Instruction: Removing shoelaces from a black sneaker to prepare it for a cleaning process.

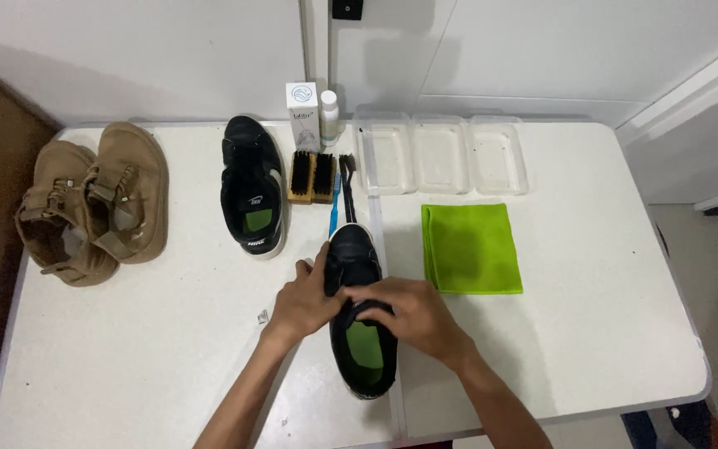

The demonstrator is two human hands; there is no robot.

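Head view, read left to right. A pair of tan sandals point(93, 199) lies at the far left of the white surface point(592, 333), well apart from the fingers and untouched. A second black shoe point(251, 187) with a green insole rests beyond the left hand point(305, 301). Behind it stand a white box point(302, 112) and a small bottle point(329, 112), with two wooden brushes point(312, 176) and a blue-handled brush point(334, 212) just beyond the fingers; none is picked up. The left hand's fingers curl against the side of the near black shoe point(359, 320). The right hand point(413, 316) closes over its opening, gripping it. A green cloth point(471, 248) lies folded flat to the right, near the fingers; three clear trays point(442, 156) appear empty. Judged so: the shoe is in hand, brushing not begun.
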